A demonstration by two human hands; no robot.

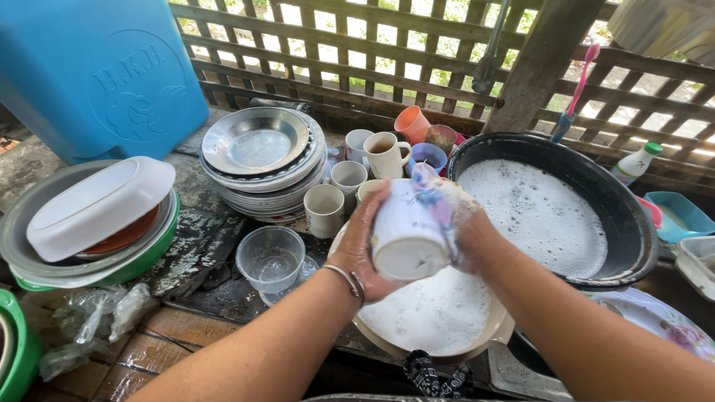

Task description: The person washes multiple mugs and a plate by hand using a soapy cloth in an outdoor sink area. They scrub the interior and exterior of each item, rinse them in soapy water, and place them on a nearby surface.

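Observation:
My left hand (363, 246) grips a white mug (407, 232), held on its side with its base toward me. Over the mug's far end, my right hand (471, 232) presses a soapy cloth (436, 199) with blue and pink tones. Foam covers both hands. They hover above a beige basin of suds (436, 316). A bracelet (346, 281) sits on my left wrist. Just behind the hands stand several cream mugs (325, 208).
A large black basin of foamy water (622, 216) sits at right. A stack of metal plates (262, 160) is at centre left, a clear plastic cup (270, 258) in front of it. A blue tub (97, 71), bowls with a white lid (93, 208) and a dish-soap bottle (634, 162) surround.

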